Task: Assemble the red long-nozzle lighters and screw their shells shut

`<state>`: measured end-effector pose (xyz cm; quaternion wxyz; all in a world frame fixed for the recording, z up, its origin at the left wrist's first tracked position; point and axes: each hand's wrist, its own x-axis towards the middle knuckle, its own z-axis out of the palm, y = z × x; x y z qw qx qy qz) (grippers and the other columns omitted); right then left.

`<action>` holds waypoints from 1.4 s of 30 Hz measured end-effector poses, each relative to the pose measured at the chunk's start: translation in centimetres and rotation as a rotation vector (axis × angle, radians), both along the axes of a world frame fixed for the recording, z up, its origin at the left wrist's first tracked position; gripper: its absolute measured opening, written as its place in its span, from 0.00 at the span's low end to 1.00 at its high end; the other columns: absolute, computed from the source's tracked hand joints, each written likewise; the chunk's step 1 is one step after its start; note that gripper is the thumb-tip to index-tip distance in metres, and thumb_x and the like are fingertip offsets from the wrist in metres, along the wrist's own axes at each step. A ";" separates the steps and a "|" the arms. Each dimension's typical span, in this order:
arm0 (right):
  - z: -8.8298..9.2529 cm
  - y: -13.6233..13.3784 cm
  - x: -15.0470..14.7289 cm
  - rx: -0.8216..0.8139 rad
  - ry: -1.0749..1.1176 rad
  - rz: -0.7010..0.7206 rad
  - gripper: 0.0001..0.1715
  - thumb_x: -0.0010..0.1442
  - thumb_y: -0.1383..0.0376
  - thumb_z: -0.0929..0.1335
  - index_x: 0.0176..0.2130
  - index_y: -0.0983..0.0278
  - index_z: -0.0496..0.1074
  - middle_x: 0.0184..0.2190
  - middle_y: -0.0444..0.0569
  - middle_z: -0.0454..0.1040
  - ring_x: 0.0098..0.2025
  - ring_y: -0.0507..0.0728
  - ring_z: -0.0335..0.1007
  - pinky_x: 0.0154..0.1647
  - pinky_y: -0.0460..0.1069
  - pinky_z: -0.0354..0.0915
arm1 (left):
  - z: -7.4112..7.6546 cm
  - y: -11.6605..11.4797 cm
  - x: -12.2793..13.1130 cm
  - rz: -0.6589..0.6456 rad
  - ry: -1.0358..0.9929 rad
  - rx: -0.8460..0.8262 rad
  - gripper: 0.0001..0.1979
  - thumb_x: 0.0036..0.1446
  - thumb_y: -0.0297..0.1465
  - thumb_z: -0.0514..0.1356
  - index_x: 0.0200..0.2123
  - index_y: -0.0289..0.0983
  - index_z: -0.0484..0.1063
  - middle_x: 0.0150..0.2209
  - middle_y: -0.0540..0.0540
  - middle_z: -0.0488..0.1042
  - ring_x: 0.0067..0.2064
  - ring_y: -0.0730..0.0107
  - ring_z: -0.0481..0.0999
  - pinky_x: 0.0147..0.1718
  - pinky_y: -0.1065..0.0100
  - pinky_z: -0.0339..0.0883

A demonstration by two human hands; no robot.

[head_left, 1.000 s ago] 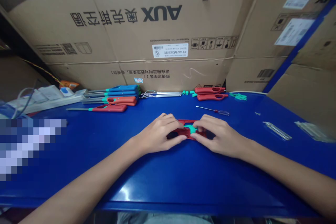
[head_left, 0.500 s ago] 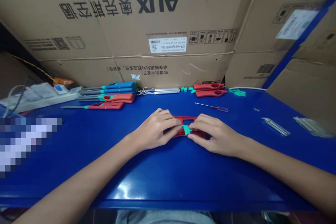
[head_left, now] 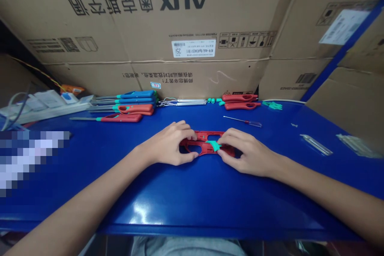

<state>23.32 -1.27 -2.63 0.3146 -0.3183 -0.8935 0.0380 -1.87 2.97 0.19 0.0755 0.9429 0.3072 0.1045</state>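
Hands on red shell (head_left: 201,149) — blue table (head_left: 192,202)
Pinched at its end by left hand (head_left: 168,147); right hand (head_left: 250,153) clamps teal trigger (head_left: 215,145).

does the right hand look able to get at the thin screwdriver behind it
Probably yes: the screwdriver lies on bare table just beyond the right hand, nothing between. But its fingers pinch the green piece on the red shell, so it must let go.

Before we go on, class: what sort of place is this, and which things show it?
Likely a small assembly bench in a storeroom: stacked cardboard cartons behind the blue table, rows of red and blue lighters, and the left hand and right hand holding a green piece against a red shell.
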 end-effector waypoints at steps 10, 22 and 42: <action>0.5 -0.4 -0.3 0.014 -0.022 0.025 0.05 0.57 0.68 0.68 0.35 0.68 0.74 0.31 0.51 0.74 0.34 0.56 0.69 0.39 0.54 0.67 | -0.6 -1.5 1.8 -0.063 -0.044 0.011 0.18 0.56 0.45 0.60 0.40 0.37 0.75 0.42 0.43 0.73 0.46 0.58 0.68 0.48 0.54 0.58; 0.4 -0.6 -0.1 -0.059 -0.029 0.074 0.05 0.57 0.69 0.68 0.35 0.68 0.74 0.33 0.51 0.73 0.36 0.55 0.68 0.42 0.52 0.66 | -0.5 -1.7 1.7 -0.089 -0.048 -0.023 0.17 0.56 0.44 0.61 0.40 0.37 0.74 0.41 0.45 0.73 0.47 0.60 0.69 0.49 0.55 0.58; 0.7 -0.8 0.1 -0.111 -0.028 0.114 0.07 0.56 0.71 0.67 0.36 0.67 0.74 0.36 0.52 0.72 0.38 0.55 0.68 0.42 0.51 0.67 | -0.3 -1.6 1.7 -0.113 -0.022 0.014 0.17 0.56 0.45 0.60 0.39 0.36 0.75 0.40 0.45 0.73 0.45 0.59 0.69 0.45 0.58 0.58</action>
